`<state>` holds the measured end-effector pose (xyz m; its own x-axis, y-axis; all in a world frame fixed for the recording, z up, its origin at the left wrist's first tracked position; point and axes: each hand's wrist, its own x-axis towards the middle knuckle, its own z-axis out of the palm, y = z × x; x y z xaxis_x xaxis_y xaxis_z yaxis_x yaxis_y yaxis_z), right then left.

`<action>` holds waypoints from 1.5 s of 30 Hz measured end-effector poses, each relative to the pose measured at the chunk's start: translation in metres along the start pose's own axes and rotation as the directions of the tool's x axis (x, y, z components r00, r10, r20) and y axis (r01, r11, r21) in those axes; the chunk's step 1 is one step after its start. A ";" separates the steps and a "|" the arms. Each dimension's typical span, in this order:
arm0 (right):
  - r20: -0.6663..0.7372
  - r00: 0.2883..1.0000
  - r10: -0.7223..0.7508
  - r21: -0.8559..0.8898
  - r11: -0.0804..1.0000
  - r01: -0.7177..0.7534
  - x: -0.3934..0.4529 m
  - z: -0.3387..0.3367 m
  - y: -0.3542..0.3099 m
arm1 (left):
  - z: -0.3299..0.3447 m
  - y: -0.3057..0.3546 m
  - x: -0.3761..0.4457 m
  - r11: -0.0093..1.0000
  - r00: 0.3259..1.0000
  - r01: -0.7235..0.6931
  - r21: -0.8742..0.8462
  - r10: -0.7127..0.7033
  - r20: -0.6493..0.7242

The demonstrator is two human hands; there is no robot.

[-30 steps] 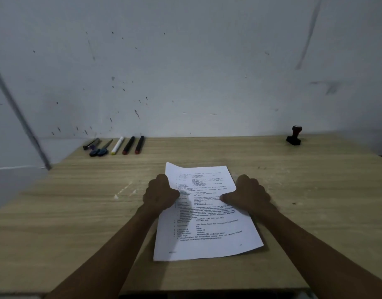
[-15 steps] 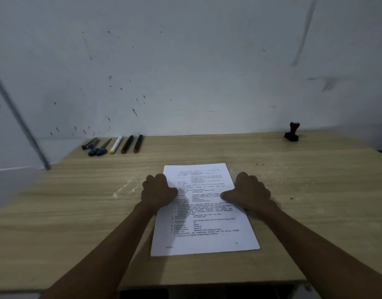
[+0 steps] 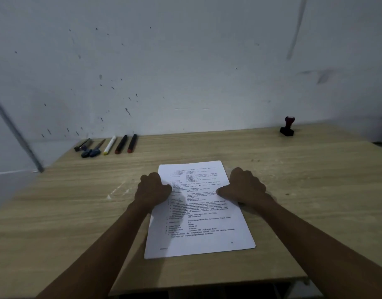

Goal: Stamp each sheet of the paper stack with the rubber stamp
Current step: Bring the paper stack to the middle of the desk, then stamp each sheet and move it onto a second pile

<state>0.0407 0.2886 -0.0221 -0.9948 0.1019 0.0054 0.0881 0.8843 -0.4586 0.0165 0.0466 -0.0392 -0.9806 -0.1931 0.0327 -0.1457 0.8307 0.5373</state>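
Paper: I see a white stack of printed paper sheets (image 3: 202, 214) lying flat on the wooden table, near its front edge, turned slightly clockwise, black text facing up.
Stamp: I see a black-based rubber stamp with a dark red knob handle (image 3: 287, 126) standing upright at the far right, well apart from the stack.

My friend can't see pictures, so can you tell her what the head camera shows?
Two hands, the left hand and right hand, grip the side edges of a printed paper stack lying on a wooden table. A rubber stamp stands far back on the right, and pens and scissors lie far back on the left by the wall.
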 end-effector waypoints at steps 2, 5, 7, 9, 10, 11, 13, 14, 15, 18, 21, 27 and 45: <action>-0.002 1.000 0.001 0.012 1.000 -0.001 0.001 -0.001 0.001 | 0.000 0.002 0.001 1.000 1.000 0.015 0.012 -0.015 0.010; -0.018 1.000 0.010 0.039 0.999 -0.010 0.005 -0.003 0.005 | -0.002 0.011 -0.002 0.994 0.999 0.047 0.095 -0.045 -0.020; -0.042 0.999 0.019 0.051 0.999 -0.017 0.009 -0.005 0.008 | -0.001 0.022 -0.003 0.991 0.995 0.005 0.134 0.008 -0.095; -0.081 0.997 0.010 0.056 0.998 -0.006 0.014 -0.005 0.014 | 0.002 0.036 -0.002 0.991 0.982 -0.100 0.085 0.112 -0.150; -0.096 0.995 0.001 0.063 0.998 0.005 0.016 -0.006 0.017 | 0.005 0.042 -0.002 0.987 0.973 -0.156 0.051 0.162 -0.165; -0.107 0.994 -0.006 0.074 0.997 0.014 0.019 -0.006 0.020 | 0.008 0.050 -0.001 0.978 0.962 -0.210 0.019 0.210 -0.174; -0.131 0.991 -0.004 0.076 0.997 0.015 0.026 -0.007 0.028 | 0.015 0.064 0.002 0.950 0.936 -0.311 -0.025 0.301 -0.184; -0.149 0.989 0.008 0.061 0.998 0.001 0.031 -0.010 0.033 | 0.020 0.073 0.005 0.932 0.920 -0.361 -0.038 0.349 -0.179; -0.167 0.986 0.020 0.040 0.999 -0.014 0.035 -0.011 0.037 | 0.024 0.079 0.006 0.912 0.904 -0.407 -0.051 0.393 -0.170; -0.234 0.970 0.070 -0.010 0.997 -0.075 0.053 -0.019 0.058 | 0.042 0.105 0.017 0.846 0.848 -0.526 -0.090 0.513 -0.132; -0.272 0.951 0.145 -0.009 0.988 -0.154 0.075 -0.029 0.082 | 0.061 0.134 0.030 0.794 0.801 -0.598 -0.109 0.593 -0.077; -0.317 0.919 0.236 0.029 0.970 -0.240 0.124 -0.050 0.128 | 0.096 0.190 0.064 0.734 0.741 -0.662 -0.151 0.672 0.021; -0.417 0.779 0.468 0.181 0.883 -0.434 0.311 -0.091 0.210 | 0.162 0.248 0.174 0.682 0.717 -0.664 -0.307 0.697 -0.002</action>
<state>-0.2459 0.5474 -0.0353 -0.7122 0.6834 0.1604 0.4999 0.6541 -0.5676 -0.2118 0.3036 -0.0362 -0.8046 0.4396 0.3992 0.5915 0.5342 0.6039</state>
